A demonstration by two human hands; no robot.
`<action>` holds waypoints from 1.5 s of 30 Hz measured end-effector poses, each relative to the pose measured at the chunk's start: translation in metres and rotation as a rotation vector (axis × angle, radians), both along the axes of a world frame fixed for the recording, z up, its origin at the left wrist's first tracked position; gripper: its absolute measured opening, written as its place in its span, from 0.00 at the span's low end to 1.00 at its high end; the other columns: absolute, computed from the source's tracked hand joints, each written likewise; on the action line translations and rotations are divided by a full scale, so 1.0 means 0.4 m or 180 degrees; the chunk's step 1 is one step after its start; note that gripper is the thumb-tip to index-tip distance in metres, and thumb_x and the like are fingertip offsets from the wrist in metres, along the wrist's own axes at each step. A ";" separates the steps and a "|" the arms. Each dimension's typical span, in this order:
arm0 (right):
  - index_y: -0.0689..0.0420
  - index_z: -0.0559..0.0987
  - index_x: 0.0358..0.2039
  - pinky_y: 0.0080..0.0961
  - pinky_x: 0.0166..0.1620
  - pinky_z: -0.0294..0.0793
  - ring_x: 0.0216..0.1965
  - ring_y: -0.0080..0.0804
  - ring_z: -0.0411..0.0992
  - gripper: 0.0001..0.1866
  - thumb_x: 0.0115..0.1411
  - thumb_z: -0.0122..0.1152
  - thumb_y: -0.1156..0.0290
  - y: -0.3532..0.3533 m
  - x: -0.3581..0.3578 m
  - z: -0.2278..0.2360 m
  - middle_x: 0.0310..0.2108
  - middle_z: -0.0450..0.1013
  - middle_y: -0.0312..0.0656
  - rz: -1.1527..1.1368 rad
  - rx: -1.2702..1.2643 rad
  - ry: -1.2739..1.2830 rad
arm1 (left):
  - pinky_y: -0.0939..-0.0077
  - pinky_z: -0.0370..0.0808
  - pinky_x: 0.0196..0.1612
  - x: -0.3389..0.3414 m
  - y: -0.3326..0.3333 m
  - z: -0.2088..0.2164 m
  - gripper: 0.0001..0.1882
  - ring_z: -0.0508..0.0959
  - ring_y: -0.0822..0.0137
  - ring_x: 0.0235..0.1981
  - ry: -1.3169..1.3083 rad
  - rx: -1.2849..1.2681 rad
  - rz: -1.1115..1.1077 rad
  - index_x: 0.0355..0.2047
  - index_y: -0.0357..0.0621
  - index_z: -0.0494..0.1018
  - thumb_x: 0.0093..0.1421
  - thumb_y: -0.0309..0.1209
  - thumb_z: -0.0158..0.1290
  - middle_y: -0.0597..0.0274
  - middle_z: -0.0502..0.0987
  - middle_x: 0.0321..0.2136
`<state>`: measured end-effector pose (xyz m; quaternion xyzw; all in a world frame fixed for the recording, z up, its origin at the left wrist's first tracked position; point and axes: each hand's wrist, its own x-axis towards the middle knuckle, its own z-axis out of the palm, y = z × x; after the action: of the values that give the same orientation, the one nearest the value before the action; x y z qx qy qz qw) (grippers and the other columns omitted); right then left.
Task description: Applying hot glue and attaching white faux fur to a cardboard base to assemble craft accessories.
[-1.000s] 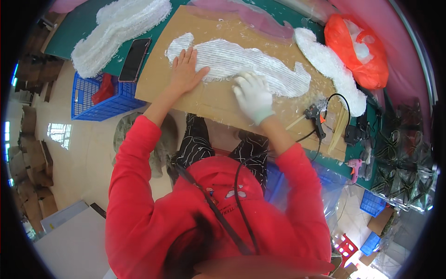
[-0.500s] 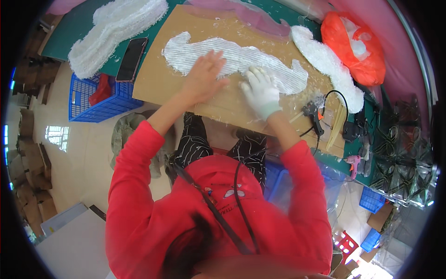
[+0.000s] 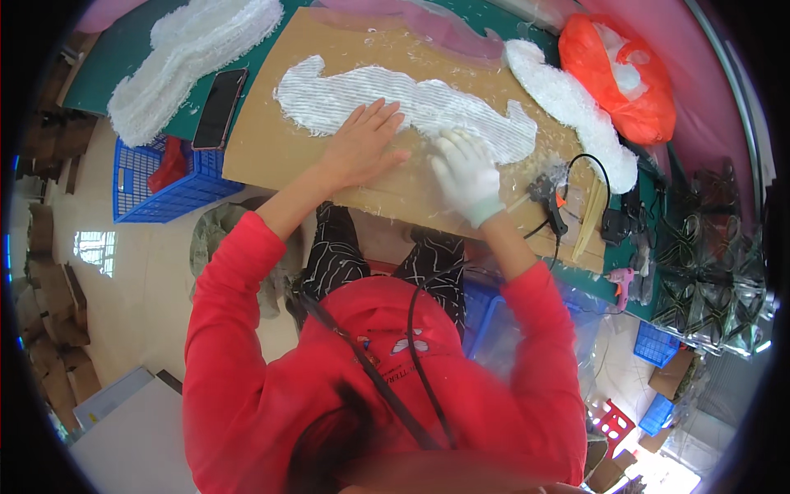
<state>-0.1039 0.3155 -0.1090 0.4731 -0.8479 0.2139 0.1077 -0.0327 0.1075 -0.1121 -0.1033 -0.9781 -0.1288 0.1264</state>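
A white, finely striped fabric piece with a wavy, curled-end outline point(image 3: 362, 89) lies flat on a brown cardboard sheet point(image 3: 267, 152). My bare left hand point(image 3: 362, 144) rests palm down, its fingers stretched over the near edge of the fabric. In a white glove, my right hand point(image 3: 467, 174) reaches the near edge further right. Its fingers extend forward, slightly blurred, and I see nothing held in either hand. White lint is scattered around the fabric. Beyond it lies a translucent pink sheet with a similar curved outline point(image 3: 428, 26).
Fluffy white pieces lie at left point(image 3: 185, 70) and right point(image 3: 580, 111). A phone point(image 3: 220, 109) lies left of the cardboard. At right are a red plastic bag point(image 3: 629, 90), a black glue gun point(image 3: 550, 199) with cable, pale sticks point(image 3: 591, 222) and a pink glue gun point(image 3: 623, 281). A blue basket point(image 3: 164, 193) stands at lower left.
Both hands have slid slightly toward me and to the right relative to the fabric. The whole scene has shifted a little leftward in view. The fabric still lies flat on the cardboard.
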 end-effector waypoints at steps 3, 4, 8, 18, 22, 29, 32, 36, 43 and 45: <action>0.54 0.72 0.38 0.38 0.53 0.57 0.50 0.38 0.63 0.14 0.52 0.52 0.62 0.008 -0.016 0.011 0.45 0.68 0.40 -0.0271 -0.0190 0.0445 | 0.62 0.51 0.60 -0.044 0.038 0.024 0.31 0.54 0.53 0.59 0.0323 0.0278 -0.0228 0.53 0.36 0.59 0.58 0.49 0.43 0.52 0.58 0.56; 0.54 0.72 0.37 0.38 0.52 0.57 0.49 0.38 0.63 0.14 0.52 0.52 0.62 0.005 -0.020 0.008 0.44 0.68 0.41 -0.0295 0.0013 0.0276 | 0.62 0.51 0.60 -0.059 0.046 0.016 0.31 0.54 0.53 0.59 0.0329 0.0292 -0.0245 0.53 0.36 0.59 0.58 0.49 0.43 0.52 0.58 0.56; 0.54 0.72 0.35 0.37 0.51 0.59 0.48 0.37 0.65 0.12 0.52 0.52 0.63 0.028 -0.010 -0.021 0.42 0.69 0.41 -0.0015 0.0180 0.0312 | 0.62 0.51 0.60 -0.091 0.080 -0.008 0.29 0.55 0.53 0.59 0.0013 0.0315 -0.0562 0.52 0.35 0.60 0.59 0.48 0.42 0.51 0.58 0.56; 0.55 0.74 0.34 0.31 0.40 0.69 0.38 0.42 0.69 0.09 0.53 0.50 0.69 0.064 -0.127 0.055 0.35 0.72 0.43 -0.0659 -0.0705 -0.0414 | 0.63 0.50 0.60 -0.115 0.155 -0.013 0.32 0.53 0.53 0.60 0.0030 0.0182 -0.0817 0.53 0.36 0.59 0.59 0.51 0.38 0.51 0.56 0.57; 0.54 0.75 0.32 0.34 0.41 0.68 0.39 0.42 0.69 0.09 0.52 0.49 0.67 0.031 -0.190 -0.005 0.35 0.71 0.41 -0.0454 -0.0258 -0.0216 | 0.61 0.48 0.61 -0.117 0.192 -0.028 0.34 0.52 0.53 0.60 -0.0325 0.0118 -0.0797 0.55 0.39 0.58 0.58 0.54 0.38 0.51 0.55 0.57; 0.51 0.76 0.32 0.36 0.42 0.67 0.40 0.39 0.69 0.09 0.51 0.50 0.66 0.007 -0.238 -0.036 0.36 0.72 0.39 -0.0807 0.0246 -0.0250 | 0.56 0.47 0.60 -0.103 0.191 -0.052 0.35 0.51 0.53 0.60 -0.0088 -0.0073 -0.0881 0.54 0.42 0.60 0.56 0.57 0.39 0.54 0.56 0.57; 0.50 0.76 0.32 0.36 0.42 0.68 0.40 0.38 0.69 0.09 0.52 0.49 0.65 0.003 -0.251 -0.023 0.35 0.72 0.38 -0.0962 0.0167 -0.0254 | 0.56 0.47 0.60 -0.102 0.194 -0.043 0.35 0.51 0.53 0.60 -0.0139 -0.0041 -0.0890 0.54 0.42 0.60 0.56 0.57 0.39 0.54 0.56 0.57; 0.49 0.76 0.33 0.35 0.43 0.68 0.40 0.37 0.69 0.10 0.52 0.48 0.65 -0.022 -0.236 -0.015 0.37 0.72 0.37 -0.0697 0.0020 0.0095 | 0.56 0.48 0.60 -0.097 0.196 -0.022 0.35 0.51 0.53 0.60 -0.0433 -0.0129 -0.0828 0.54 0.42 0.60 0.56 0.57 0.39 0.54 0.56 0.57; 0.46 0.76 0.36 0.35 0.46 0.66 0.44 0.37 0.68 0.13 0.54 0.44 0.65 -0.046 -0.311 0.000 0.42 0.71 0.37 -0.0895 0.0644 -0.0347 | 0.58 0.48 0.60 -0.098 0.194 -0.040 0.36 0.51 0.54 0.60 -0.0268 -0.0039 -0.0819 0.54 0.43 0.60 0.55 0.58 0.39 0.56 0.56 0.58; 0.46 0.77 0.38 0.34 0.48 0.66 0.45 0.40 0.68 0.14 0.54 0.43 0.65 -0.021 -0.340 0.034 0.41 0.71 0.40 -0.1009 0.0455 -0.0718 | 0.58 0.48 0.60 -0.102 0.197 -0.031 0.35 0.50 0.54 0.61 -0.0406 -0.0073 -0.0808 0.54 0.43 0.60 0.55 0.58 0.39 0.57 0.56 0.57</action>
<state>-0.2399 0.3070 -0.0954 0.3133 -0.9314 0.1852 0.0105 -0.0735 0.1863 -0.1247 -0.2192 -0.9647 -0.1388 0.0455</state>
